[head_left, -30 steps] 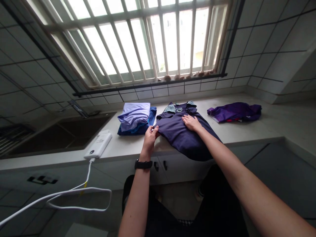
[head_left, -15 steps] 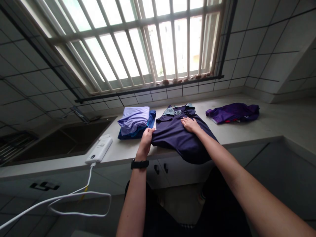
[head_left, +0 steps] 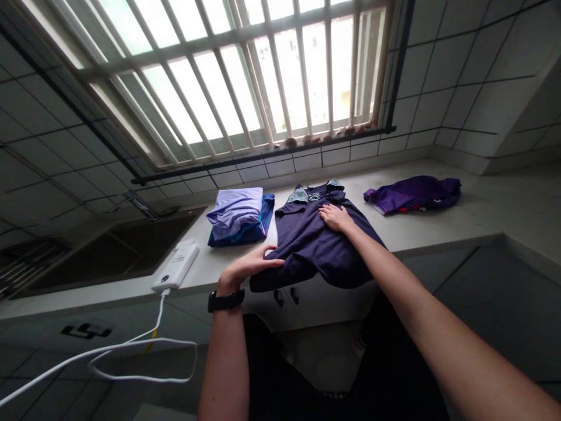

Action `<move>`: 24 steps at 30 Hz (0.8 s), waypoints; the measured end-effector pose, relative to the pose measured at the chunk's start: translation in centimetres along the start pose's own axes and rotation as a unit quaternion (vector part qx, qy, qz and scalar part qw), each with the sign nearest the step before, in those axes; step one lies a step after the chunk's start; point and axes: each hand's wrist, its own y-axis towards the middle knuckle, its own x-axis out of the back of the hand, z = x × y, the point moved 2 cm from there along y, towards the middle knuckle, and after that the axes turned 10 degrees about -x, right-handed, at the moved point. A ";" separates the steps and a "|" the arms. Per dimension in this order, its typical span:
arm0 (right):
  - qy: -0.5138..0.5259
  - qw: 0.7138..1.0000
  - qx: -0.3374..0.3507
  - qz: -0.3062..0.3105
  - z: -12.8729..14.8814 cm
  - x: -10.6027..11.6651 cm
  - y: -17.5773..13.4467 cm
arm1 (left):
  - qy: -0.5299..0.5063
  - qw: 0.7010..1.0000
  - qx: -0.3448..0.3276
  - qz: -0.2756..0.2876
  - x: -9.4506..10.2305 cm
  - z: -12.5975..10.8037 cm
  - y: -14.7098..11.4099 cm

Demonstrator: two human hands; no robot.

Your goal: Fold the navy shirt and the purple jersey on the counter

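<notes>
**Hand Positions: Dark Navy Garment on Desk**

The dark navy garment [head_left: 307,234] lies on the white desk [head_left: 442,225], between the folded stack and the purple garment; its patterned collar [head_left: 298,195] points toward the barred window [head_left: 228,88], and its lower part hangs over the front edge of the desk, in front of the cabinet doors [head_left: 302,307].

The left hand [head_left: 249,263] is released, with its digits parted; their tips sit at the left lower portion of the navy cloth; a black wristband [head_left: 225,301] encircles the wrist. The right hand [head_left: 336,218] is unclenched and rests flat on the upper part of the garment, palm down, with fingers extended; it grasps nothing.

Left of the garment: a folded stack, with lavender cloth [head_left: 236,207] above blue cloth [head_left: 268,216]; farther left, a white device [head_left: 176,266] with a white cable [head_left: 131,341] attached, just beside the dark sink [head_left: 149,234]. Right of the garment, set apart: a crumpled purple garment [head_left: 412,194].
</notes>
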 end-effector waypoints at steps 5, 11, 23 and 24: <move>-0.012 1.000 0.002 0.001 0.0 0.0 0.0 | 0.166 0.969 0.108 -0.147 2.0 0.4 0.7; -0.016 1.000 0.001 0.006 0.1 0.2 -0.1 | 0.049 0.987 0.045 -0.149 1.9 -1.8 0.4; -0.004 1.000 -0.005 0.007 0.2 0.2 -0.1 | 0.151 0.977 0.079 -0.131 1.5 -0.7 1.6; -0.005 1.000 -0.005 0.007 0.2 0.2 -0.1 | 0.207 0.966 0.076 -0.136 1.2 -0.7 2.0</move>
